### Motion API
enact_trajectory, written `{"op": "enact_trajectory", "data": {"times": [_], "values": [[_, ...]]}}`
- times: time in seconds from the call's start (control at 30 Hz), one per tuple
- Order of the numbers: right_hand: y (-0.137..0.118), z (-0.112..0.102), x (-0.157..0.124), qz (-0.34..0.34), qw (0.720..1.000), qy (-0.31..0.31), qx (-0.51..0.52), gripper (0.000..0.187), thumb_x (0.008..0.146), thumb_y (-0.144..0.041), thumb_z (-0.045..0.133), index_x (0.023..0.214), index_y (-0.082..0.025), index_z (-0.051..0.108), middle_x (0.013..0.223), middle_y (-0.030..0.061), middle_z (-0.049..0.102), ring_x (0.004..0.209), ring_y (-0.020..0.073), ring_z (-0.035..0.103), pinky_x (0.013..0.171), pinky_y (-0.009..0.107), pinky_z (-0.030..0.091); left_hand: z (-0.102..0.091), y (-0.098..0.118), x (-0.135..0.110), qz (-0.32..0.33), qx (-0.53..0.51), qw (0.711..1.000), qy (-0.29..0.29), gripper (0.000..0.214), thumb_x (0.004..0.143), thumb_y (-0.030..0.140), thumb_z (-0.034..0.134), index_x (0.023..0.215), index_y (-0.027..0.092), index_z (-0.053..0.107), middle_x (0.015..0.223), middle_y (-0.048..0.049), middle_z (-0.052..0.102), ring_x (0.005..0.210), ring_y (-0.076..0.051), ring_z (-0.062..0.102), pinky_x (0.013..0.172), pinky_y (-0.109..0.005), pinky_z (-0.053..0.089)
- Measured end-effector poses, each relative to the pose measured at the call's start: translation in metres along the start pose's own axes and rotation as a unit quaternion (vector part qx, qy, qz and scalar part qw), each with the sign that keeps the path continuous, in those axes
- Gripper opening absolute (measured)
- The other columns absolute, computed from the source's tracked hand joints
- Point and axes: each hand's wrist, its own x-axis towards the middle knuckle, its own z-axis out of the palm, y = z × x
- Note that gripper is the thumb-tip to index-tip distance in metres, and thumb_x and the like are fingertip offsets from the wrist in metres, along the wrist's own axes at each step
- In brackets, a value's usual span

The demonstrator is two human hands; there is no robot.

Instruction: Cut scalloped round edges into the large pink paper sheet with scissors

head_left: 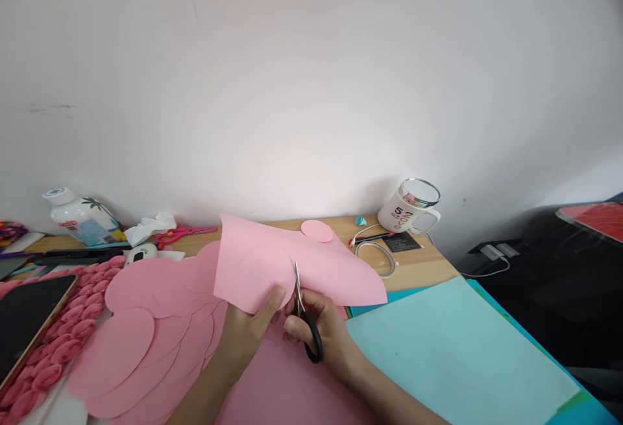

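Note:
A sheet of pink paper (pixel 263 253) is held up above the desk, its right part curling downward. My left hand (pixel 250 331) grips the lower edge of the sheet, thumb on top and fingers hidden beneath. In my right hand (pixel 324 327) is a pair of black-handled scissors (pixel 311 334), with the blades pointing up and away into the paper. A curved cut runs from the sheet's lower edge beside the blades. Below both hands lies more pink paper (pixel 292 379). Several overlapping pink paper circles (pixel 156 340) spread out to the left of my left forearm.
A white mug (pixel 402 211), a coiled white cable (pixel 374 259) and a small pink circle (pixel 317 231) are near the wall. Light blue sheets (pixel 452 347) lie at right. Pink scissors (pixel 187 234), a white bottle (pixel 85 217) and a phone (pixel 32 315) are at left.

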Motion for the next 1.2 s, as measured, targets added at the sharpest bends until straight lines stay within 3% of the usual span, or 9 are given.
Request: {"op": "enact_trajectory", "data": {"times": [0.1,0.2,0.37,0.7,0.97,1.2], "values": [[-0.001,-0.001,0.0,-0.012,1.0,0.01,0.005,0.035,0.061,-0.044,0.074,0.071,-0.017,0.054,0.058,-0.0038,0.047,0.053,0.0102,0.04,0.051,0.023,0.034,0.002,0.002,-0.002,-0.017,-0.032,0.999,0.001,0.017,0.068,0.033,0.064,0.073,0.017,0.06,0.064,0.0001,0.058,0.062,-0.015,0.055,0.053,-0.025,0.046],[-0.001,-0.002,0.0,-0.011,1.0,0.016,-0.004,0.036,0.059,-0.043,0.075,0.073,-0.018,0.053,0.062,-0.0031,0.047,0.056,0.0114,0.04,0.055,0.024,0.035,0.004,0.003,-0.003,-0.04,-0.085,0.996,-0.001,0.017,0.067,0.033,0.065,0.071,0.018,0.058,0.061,0.0018,0.056,0.059,-0.015,0.053,0.051,-0.025,0.046],[-0.001,-0.001,0.0,-0.005,1.0,0.008,0.004,0.037,0.06,-0.045,0.074,0.075,-0.017,0.054,0.064,-0.0021,0.047,0.057,0.0117,0.039,0.055,0.024,0.035,0.002,0.004,-0.001,-0.055,-0.076,0.995,-0.028,0.02,0.066,0.034,0.065,0.072,0.016,0.058,0.065,0.0,0.057,0.064,-0.016,0.054,0.055,-0.026,0.046],[-0.003,-0.001,0.002,-0.029,0.999,0.002,0.021,0.032,0.062,-0.041,0.074,0.07,-0.016,0.054,0.061,-0.0041,0.039,0.057,0.0105,0.038,0.052,0.022,0.034,0.007,0.01,-0.003,-0.064,-0.105,0.992,0.018,0.021,0.062,0.033,0.067,0.064,0.018,0.054,0.056,0.0036,0.048,0.055,-0.012,0.045,0.048,-0.024,0.039],[-0.001,-0.002,0.001,0.0,1.0,0.004,0.019,0.032,0.063,-0.041,0.073,0.069,-0.015,0.054,0.058,-0.0038,0.045,0.052,0.009,0.035,0.048,0.022,0.029,-0.001,-0.004,0.002,-0.061,-0.113,0.991,-0.025,0.022,0.065,0.034,0.067,0.072,0.016,0.056,0.066,-0.0001,0.054,0.064,-0.016,0.051,0.053,-0.027,0.043],[0.0,-0.001,0.0,0.017,1.0,0.007,-0.008,0.029,0.066,-0.038,0.07,0.068,-0.017,0.051,0.052,-0.0048,0.046,0.047,0.0091,0.038,0.045,0.021,0.03,-0.003,-0.001,0.004,-0.087,-0.181,0.977,-0.073,0.02,0.067,0.033,0.067,0.072,0.017,0.056,0.064,0.0009,0.052,0.059,-0.013,0.046,0.051,-0.026,0.041]]}}
